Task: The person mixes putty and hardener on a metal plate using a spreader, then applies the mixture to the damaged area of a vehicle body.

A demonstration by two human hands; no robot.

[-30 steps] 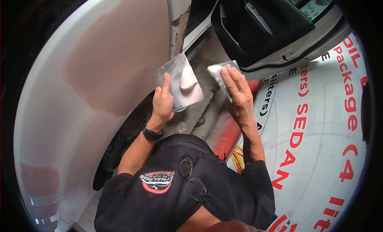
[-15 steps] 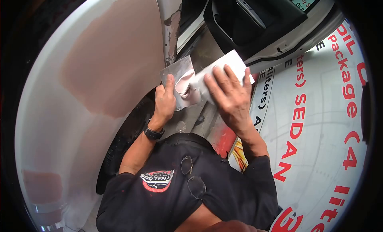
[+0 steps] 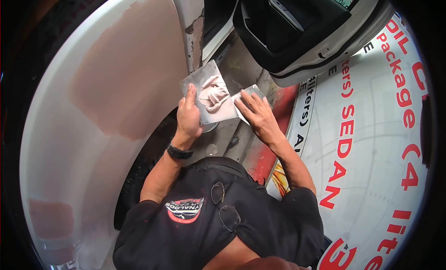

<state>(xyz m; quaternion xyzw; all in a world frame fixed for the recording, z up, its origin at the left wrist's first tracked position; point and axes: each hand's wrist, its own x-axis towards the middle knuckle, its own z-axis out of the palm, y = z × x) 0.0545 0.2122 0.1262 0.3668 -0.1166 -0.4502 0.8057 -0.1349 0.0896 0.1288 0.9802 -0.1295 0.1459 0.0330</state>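
My left hand (image 3: 188,114) grips a flat metal plate (image 3: 210,71) by its left edge, thumb on top. A mound of pinkish body filler (image 3: 214,96) lies folded on the plate. In my right hand (image 3: 260,116) is a flat, pale spreader (image 3: 253,89), its fingers laid along the upper face. The spreader's left edge meets the plate's right edge in this view. To the left is a white car panel (image 3: 97,151) carrying a large patch of dried pinkish filler (image 3: 121,70).
An open car door (image 3: 297,28) stands ahead on the right. A printed banner (image 3: 371,130) spreads along the right side. The tyre (image 3: 139,172) shows under the panel, beside my left forearm. A smaller filler patch (image 3: 51,218) marks the panel's lower left.
My right hand with the spreader has drawn down and turned beside the plate. The filler now sits in a bigger heap on the plate, which has tilted slightly.
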